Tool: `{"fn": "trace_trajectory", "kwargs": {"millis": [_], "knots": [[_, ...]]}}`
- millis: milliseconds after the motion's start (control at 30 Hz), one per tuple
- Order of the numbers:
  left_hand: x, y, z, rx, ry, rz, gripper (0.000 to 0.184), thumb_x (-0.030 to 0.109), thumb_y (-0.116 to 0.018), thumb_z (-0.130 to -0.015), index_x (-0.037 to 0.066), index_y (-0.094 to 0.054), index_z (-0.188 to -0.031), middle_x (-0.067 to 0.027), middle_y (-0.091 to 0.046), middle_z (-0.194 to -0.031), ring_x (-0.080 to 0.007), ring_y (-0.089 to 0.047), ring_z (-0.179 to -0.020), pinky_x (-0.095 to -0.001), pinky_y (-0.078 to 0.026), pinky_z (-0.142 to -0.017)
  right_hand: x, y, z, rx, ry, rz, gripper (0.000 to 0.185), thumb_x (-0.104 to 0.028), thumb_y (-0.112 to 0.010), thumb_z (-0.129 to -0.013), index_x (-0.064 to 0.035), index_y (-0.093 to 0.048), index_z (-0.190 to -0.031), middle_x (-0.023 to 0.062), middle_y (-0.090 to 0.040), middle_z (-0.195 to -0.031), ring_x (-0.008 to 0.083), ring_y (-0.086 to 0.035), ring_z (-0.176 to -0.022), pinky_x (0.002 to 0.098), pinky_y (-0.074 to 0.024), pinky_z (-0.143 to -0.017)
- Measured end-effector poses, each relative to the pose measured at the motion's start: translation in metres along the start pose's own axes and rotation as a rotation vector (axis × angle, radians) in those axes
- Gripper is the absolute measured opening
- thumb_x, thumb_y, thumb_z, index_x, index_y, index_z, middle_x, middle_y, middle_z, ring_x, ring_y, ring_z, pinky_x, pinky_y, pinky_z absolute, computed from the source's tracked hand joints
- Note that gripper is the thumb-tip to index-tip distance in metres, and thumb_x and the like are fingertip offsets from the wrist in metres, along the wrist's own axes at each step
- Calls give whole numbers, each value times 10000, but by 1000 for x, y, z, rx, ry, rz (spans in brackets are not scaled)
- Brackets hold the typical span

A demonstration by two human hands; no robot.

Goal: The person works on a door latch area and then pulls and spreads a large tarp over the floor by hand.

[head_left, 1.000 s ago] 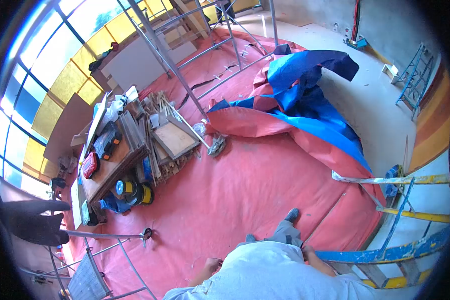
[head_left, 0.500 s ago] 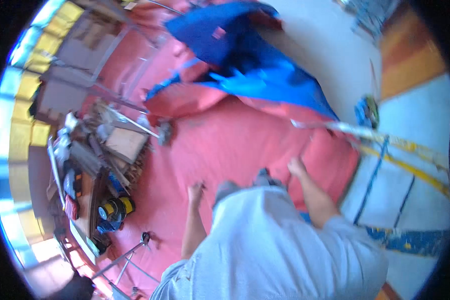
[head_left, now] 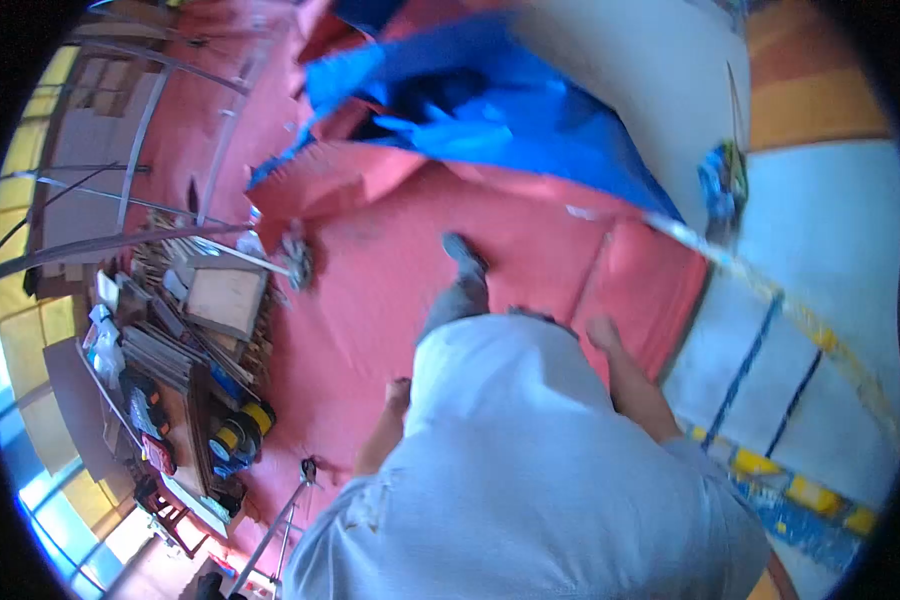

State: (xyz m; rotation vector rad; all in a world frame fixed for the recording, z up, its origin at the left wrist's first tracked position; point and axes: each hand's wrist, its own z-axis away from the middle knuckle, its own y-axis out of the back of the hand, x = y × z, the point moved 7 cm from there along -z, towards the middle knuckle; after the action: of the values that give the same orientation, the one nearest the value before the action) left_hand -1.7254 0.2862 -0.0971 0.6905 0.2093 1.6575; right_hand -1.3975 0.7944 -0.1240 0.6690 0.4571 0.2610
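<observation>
My left hand (head_left: 398, 394) hangs low beside the grey shirt (head_left: 510, 430), its fingers curled, with nothing visible sticking out of it. On the other side of the body, my right hand (head_left: 602, 334) is smeared by motion over the red floor sheet (head_left: 370, 290), and its fingers cannot be made out. One shoe (head_left: 462, 250) is stretched out in front on the sheet. Ahead lies a crumpled blue tarp (head_left: 530, 120) with a red underside, folded over the sheet's far part.
At left, a wood pile with a framed board (head_left: 224, 298), a yellow-black round object (head_left: 240, 430) and a red case (head_left: 157, 454). Metal scaffold bars (head_left: 120, 240) cross the upper left. A paint-stained ladder (head_left: 810, 320) stands at right. A bundle (head_left: 720, 185) lies near the wall.
The view has tipped down and turned, and the tarp is nearer. One leg has swung forward. Both arms, raised half a second ago, are lower and closer to the body.
</observation>
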Motion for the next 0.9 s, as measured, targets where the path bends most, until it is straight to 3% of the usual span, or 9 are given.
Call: {"fn": "trace_trajectory", "kwargs": {"millis": [133, 167, 267, 333, 400, 467, 600, 867, 900], "knots": [[57, 71, -74, 37, 295, 592, 219, 231, -575, -905, 77, -689, -1012, -63, -691, -715, -136, -465, -407, -291, -360, -367, 14, -33, -7, -125, -294, -765, 310, -245, -534, -848, 4, -702, -771, 98, -637, -671, 239, -614, -580, 392, -492, -543], [95, 102, -82, 25, 232, 592, 252, 248, -579, -898, 74, -685, -1046, -66, -699, -722, -131, -493, -426, -286, -363, -374, -14, -11, -11, -291, -246, -270, 267, -212, -558, -817, -4, -695, -722, 104, -612, -611, 224, -596, -492, 383, -481, -491], [169, 169, -146, 129, 22, 507, 283, 254, -595, -880, 45, -694, -1044, -83, -704, -738, -154, -586, -547, -310, -452, -499, -53, 20, -62, -85, 64, -435, 216, -193, -572, -787, -29, -700, -729, 131, -635, -642, 231, -602, -470, 382, -483, -475], [221, 215, -172, 192, -67, 478, 290, 250, -598, -876, 28, -700, -1032, -91, -706, -751, -161, -624, -633, -318, -482, -598, -82, 56, -98, -134, -493, -435, 186, -172, -581, -777, -57, -721, -821, 159, -670, -697, 275, -643, -531, 398, -511, -527], [272, 256, -170, 216, -86, 483, 294, 250, -599, -877, 21, -702, -1028, -92, -706, -753, -163, -634, -668, -319, -488, -642, -135, 114, -138, 49, -226, -329, 205, -169, -573, -810, -70, -714, -921, 182, -693, -812, 312, -680, -689, 419, -531, -649], [315, 288, -169, 292, -318, 501, 290, 301, -610, -884, 57, -698, -1013, -46, -658, -695, -92, -469, -481, -272, -367, -400, -181, 153, -180, 298, 176, -162, 165, -153, -574, -851, -41, -683, -798, 98, -659, -707, 235, -628, -586, 373, -490, -420], [329, 296, -171, 352, -380, 493, 291, 301, -610, -888, 52, -699, -1008, -47, -656, -691, -89, -469, -491, -270, -370, -404, -220, 193, -222, 367, 133, -444, 168, -131, -553, -839, -40, -691, -804, 105, -666, -714, 233, -621, -568, 364, -514, -480], [200, 144, -121, 111, 331, 709, 224, 231, -551, -918, 51, -684, -927, -72, -686, -714, -133, -482, -416, -324, -390, -374, -225, 244, -249, 99, 118, -18, 231, -224, -566, -785, -82, -735, -852, 179, -694, -953, 349, -663, -920, 440, -520, -822], [173, 110, -129, 72, 158, 430, 203, 195, -543, -916, 65, -691, -964, -69, -698, -736, -134, -498, -422, -320, -399, -374, -223, 256, -253, 83, 126, 80, 231, -198, -553, -787, -76, -733, -866, 178, -698, -933, 340, -676, -867, 434, -533, -779]]}}
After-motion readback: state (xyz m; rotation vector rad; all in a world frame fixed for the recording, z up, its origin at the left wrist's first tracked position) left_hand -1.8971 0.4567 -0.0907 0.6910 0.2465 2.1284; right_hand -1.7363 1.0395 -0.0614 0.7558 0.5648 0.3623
